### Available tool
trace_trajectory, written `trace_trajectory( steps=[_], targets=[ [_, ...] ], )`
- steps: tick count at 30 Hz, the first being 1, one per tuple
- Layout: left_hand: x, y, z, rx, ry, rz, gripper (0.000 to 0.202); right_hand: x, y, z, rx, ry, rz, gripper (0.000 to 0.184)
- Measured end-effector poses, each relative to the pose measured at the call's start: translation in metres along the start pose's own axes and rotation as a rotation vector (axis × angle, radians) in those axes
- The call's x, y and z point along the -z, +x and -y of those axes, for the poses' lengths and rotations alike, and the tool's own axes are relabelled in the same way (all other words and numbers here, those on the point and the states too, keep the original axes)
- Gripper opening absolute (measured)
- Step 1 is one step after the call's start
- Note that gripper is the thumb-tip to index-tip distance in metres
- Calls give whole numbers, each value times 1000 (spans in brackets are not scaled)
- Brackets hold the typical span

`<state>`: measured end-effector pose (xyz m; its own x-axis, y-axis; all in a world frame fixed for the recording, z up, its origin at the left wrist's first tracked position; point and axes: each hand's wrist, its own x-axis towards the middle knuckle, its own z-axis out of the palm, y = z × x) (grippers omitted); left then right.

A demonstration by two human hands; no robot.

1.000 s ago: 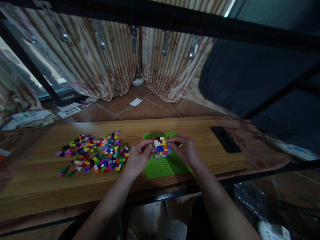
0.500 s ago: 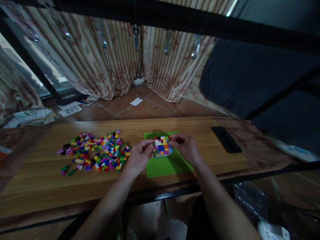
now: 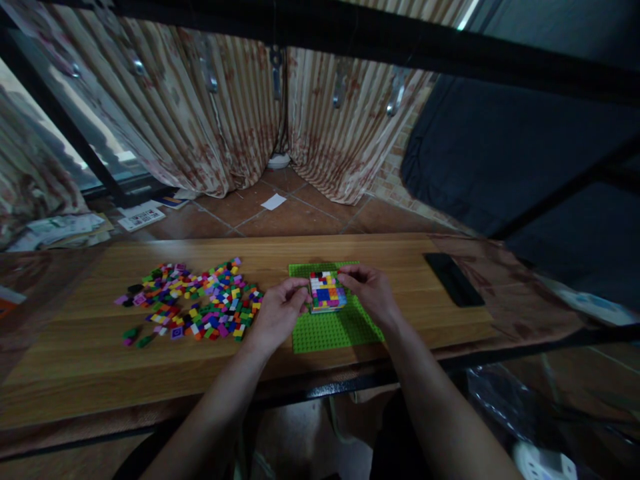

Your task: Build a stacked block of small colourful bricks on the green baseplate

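Observation:
A small multicoloured block of stacked bricks (image 3: 326, 291) stands on a green studded baseplate (image 3: 335, 329) in the middle of the wooden table (image 3: 90, 373). My left hand (image 3: 277, 315) pinches the block's left side with curled fingers. My right hand (image 3: 369, 293) grips its right side and top edge, fingers bent over it. Both hands rest on or just above the baseplate. To the left lies a spread pile of loose coloured bricks (image 3: 195, 307).
A flat black phone-like object (image 3: 451, 277) lies on the table at the right. Beyond the table are a tiled floor, patterned curtains (image 3: 320, 127) and papers (image 3: 143, 217) on the floor. A dark metal bar (image 3: 350, 40) crosses overhead.
Both hands stay on the brick block; the view has shifted slightly and the fingers have adjusted a little around it.

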<state>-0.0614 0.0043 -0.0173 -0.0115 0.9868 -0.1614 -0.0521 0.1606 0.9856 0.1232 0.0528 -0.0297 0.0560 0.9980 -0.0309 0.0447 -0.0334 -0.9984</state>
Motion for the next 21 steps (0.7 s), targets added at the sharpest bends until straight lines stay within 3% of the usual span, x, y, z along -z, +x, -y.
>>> trace_trajectory(
  steps=[14, 17, 21],
  targets=[
    [3, 2, 1, -29, 51, -17, 29, -5, 0, 4, -77, 47, 28, 33],
    [12, 3, -1, -55, 101, -56, 34, -8, 1, 1, -60, 44, 20, 34],
    [39, 7, -2, -123, 277, -94, 38, -7, -1, 1, -47, 38, 30, 37]
  ],
)
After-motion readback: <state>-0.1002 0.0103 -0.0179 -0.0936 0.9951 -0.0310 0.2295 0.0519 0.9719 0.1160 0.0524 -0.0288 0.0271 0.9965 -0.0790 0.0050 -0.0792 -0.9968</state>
